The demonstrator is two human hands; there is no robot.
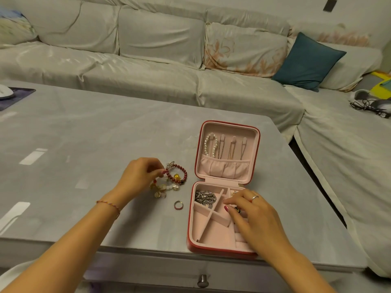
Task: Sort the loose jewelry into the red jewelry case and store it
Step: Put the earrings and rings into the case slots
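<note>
Red jewelry case: lies open flat on the bench, lid hinged away toward 12 o'clock, pink tray nearest the person, likely so both halves can be loaded at once.
Lid contents: a pearl bracelet and thin chains hang from hooks above the gathered pocket, held straight, probably to stop tangling.
Tray contents: a silver chain is heaped in the compartment at 10 o'clock of the tray; a pink divider lies slanted across the tray, seemingly out of its slot.
Right hand: reaches into the tray's 1 o'clock part, its grip narrow, fingertips pinching a small dark piece; what that piece is, I cannot tell.
Red bead bracelet: on the bench at 9 o'clock of the case, well apart from the right hand.
Left hand: its grip narrow, thumb and forefinger pinching that bracelet at its 9 o'clock edge, apparently readying the next piece.
Gold and white bracelet: just beside the left hand, at 6 o'clock of the red beads, not held.
Loose ring: alone on the bench between the hands, untouched.
Progress: judged about halfway; three pieces remain outside.
</note>
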